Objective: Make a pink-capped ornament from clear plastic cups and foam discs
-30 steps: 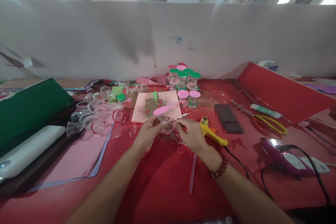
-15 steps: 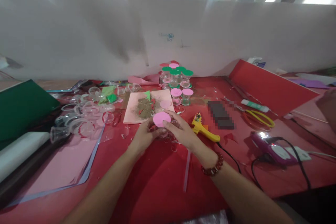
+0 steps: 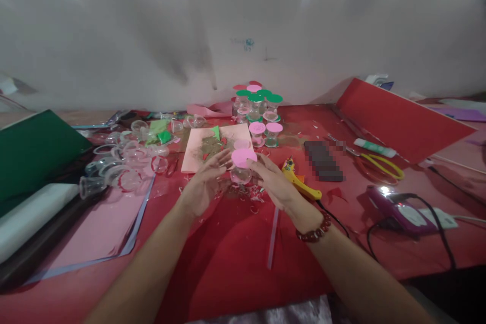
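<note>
Just in front of the pale pink board stands or hangs a clear plastic cup piece with a pink disc over its top. My right hand grips its right side, thumb at the disc's edge and the other fingers partly hidden behind. To the left, my left hand is open, its fingers spread and a small gap away from the cup. Whether the cup rests on the table is hard to tell. Similar cups with pink discs and green discs stand grouped behind it.
A yellow glue gun lies right of my right hand, its cord trailing. Beyond are scissors, a glue stick and a purple power strip. Loose clear cups and pink sheets cover the left. A clear stick lies in front.
My left hand has let go of the disc-topped cup and spread its fingers. The cup now shows upright, slightly farther forward, with my right hand still at it. The view has tilted down a little.
</note>
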`<state>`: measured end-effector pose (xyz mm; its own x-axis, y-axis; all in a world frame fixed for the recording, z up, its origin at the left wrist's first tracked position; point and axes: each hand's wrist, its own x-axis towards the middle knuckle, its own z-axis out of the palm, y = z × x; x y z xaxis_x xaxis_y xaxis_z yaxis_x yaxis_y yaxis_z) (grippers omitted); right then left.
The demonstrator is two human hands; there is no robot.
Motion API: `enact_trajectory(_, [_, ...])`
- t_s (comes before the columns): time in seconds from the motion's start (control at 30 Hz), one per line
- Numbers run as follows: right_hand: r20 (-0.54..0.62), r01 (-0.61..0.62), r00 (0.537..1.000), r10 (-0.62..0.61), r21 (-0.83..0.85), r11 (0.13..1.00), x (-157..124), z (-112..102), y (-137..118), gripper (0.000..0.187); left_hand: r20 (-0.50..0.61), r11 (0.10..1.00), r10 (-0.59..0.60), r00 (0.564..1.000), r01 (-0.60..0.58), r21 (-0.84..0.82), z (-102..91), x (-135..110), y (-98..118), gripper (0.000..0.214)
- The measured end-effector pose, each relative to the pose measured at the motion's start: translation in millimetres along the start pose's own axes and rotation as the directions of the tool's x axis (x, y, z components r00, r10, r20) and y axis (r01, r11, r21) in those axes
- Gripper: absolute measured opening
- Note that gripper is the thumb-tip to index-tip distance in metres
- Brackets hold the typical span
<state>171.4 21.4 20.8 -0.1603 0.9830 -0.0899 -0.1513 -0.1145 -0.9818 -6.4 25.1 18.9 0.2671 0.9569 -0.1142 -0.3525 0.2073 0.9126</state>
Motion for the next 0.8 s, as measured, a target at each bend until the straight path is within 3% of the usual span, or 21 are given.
enact_trajectory(0.2, [0.052,-0.001,0.999,-0.003,0.061,0.998,-1,4,4,0.039,-0.086,0.988,-0.151,0.985,0.153,0.020,5.5,-1,-1,0.051])
enact_trajectory(0.3, [0.067,-0.008,0.998,0.002,0.100,0.995,-2,5,3,0.038,-0.121,0.987,-0.150,0.981,0.156,0.042,8.5,-1,-3,0.055])
enact_trajectory(0.5, [0.066,-0.079,0.996,0.068,0.185,0.980,-1,1,4,0.038,-0.082,0.993,-0.117,0.990,0.119,0.018,6.1,-2,-1,0.058])
enact_trajectory(0.8, [0.057,-0.031,0.998,0.019,0.212,0.977,1,2,8,0.040,-0.063,0.991,-0.129,0.990,0.126,-0.052,10.0,-2,-1,0.052])
